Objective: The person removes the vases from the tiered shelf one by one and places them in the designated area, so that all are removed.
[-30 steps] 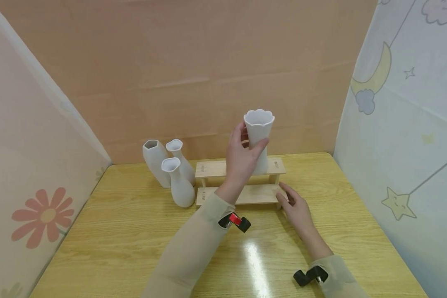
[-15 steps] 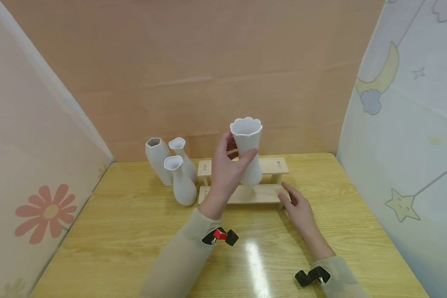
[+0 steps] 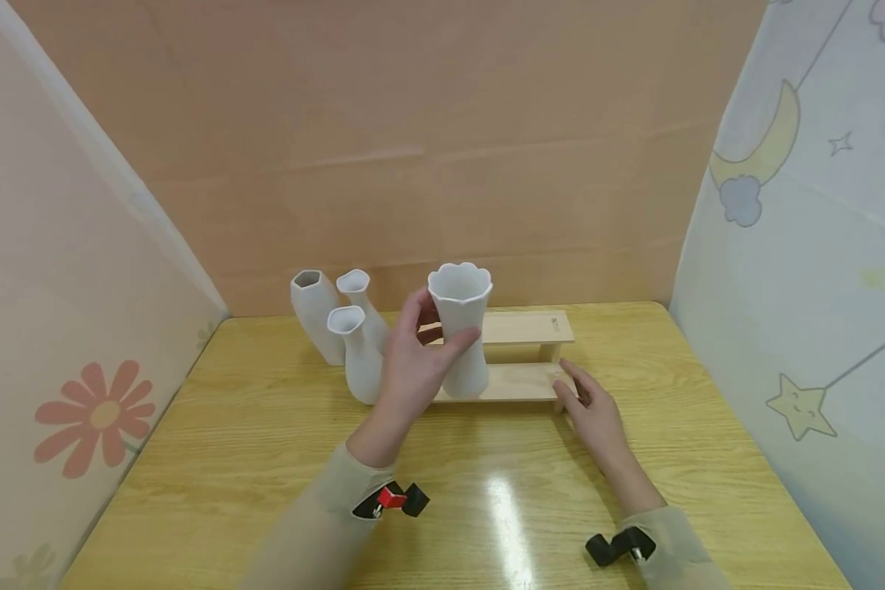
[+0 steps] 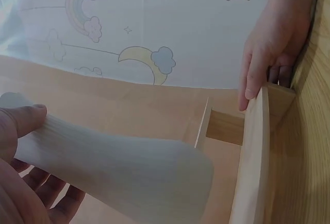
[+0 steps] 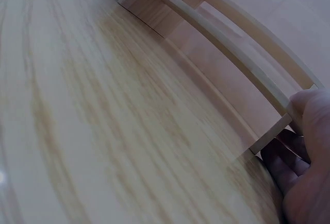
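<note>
My left hand (image 3: 409,360) holds a white vase (image 3: 466,360) with a scalloped rim, fingers behind its middle and thumb across the front. The vase stands upright, mouth up, overlapping the lower board of a two-step wooden shelf (image 3: 524,329) in the head view. Seen from the left wrist, the vase's base (image 4: 191,177) is apart from the board. At the shelf's right end, my right hand (image 3: 593,414) grips the lower step; the right wrist view has its thumb (image 5: 309,105) on the board and other fingers curled by the end support. The shelf's left end is hidden behind my left hand.
Left of the shelf, several white vases stand close together: one angular (image 3: 315,319), one slender at the back (image 3: 369,315), one round-bellied (image 3: 361,360) in front. The shelf stands on a wood-grain table (image 3: 265,492) with a brown backdrop (image 3: 442,164) behind.
My left hand has carried the scalloped vase left, down and nearer, from over the upper step to in front of the lower one. The right hand has stayed at the shelf's end.
</note>
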The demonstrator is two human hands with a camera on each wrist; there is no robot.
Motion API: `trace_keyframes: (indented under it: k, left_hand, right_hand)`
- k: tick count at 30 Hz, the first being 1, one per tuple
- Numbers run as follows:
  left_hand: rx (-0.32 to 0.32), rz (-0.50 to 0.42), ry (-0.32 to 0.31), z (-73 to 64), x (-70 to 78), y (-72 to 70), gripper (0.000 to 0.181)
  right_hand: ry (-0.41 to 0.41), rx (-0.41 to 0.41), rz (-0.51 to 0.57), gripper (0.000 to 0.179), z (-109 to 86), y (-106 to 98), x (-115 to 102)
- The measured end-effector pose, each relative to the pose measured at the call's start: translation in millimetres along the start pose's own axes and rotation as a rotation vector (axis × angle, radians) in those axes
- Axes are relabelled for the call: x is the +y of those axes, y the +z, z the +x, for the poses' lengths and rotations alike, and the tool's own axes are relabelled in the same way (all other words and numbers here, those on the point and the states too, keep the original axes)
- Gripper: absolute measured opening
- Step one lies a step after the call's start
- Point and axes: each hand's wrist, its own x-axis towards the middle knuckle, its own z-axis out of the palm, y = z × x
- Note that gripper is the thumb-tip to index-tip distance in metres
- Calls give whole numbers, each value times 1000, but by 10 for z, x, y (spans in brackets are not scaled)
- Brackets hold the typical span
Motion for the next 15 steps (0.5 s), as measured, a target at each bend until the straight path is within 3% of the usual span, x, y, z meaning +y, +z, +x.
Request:
trace_keyframes:
  k: [15]
  left_hand:
    - [4,44,-28,-363,-127,-370,67]
  right_hand:
    - [-4,9,-22,68,32,-3,38]
